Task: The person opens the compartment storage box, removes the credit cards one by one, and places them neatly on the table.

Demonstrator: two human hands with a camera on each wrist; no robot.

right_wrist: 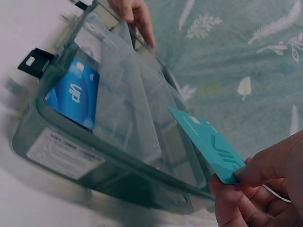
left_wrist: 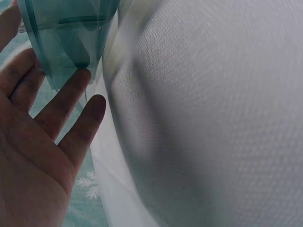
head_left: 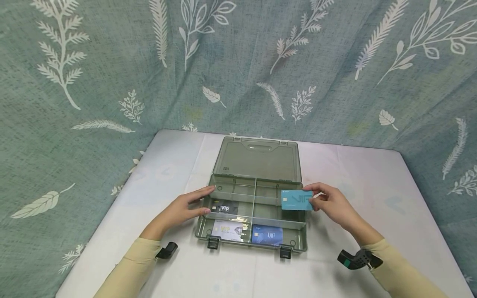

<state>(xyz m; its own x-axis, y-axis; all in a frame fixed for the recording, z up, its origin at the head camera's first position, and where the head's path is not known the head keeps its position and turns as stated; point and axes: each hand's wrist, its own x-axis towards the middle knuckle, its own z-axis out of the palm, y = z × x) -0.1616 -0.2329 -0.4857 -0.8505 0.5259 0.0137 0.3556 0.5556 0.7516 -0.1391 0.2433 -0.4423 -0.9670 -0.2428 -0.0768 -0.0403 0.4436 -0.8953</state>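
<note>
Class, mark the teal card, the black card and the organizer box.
teal card [head_left: 296,200], head view, card face.
black card [head_left: 225,208], head view, its printed face.
organizer box [head_left: 257,159], head view, open lid.

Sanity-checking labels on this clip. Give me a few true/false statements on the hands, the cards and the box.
1. The right hand pinches a teal card. True.
2. The compartment box has its lid shut. False: the lid lies open behind it.
3. The left hand holds a card. False: its straight fingers rest on the box's left wall.
4. A blue card lies in the front right compartment. True.
5. The black card lies on the table. False: it sits in a left compartment.
</note>
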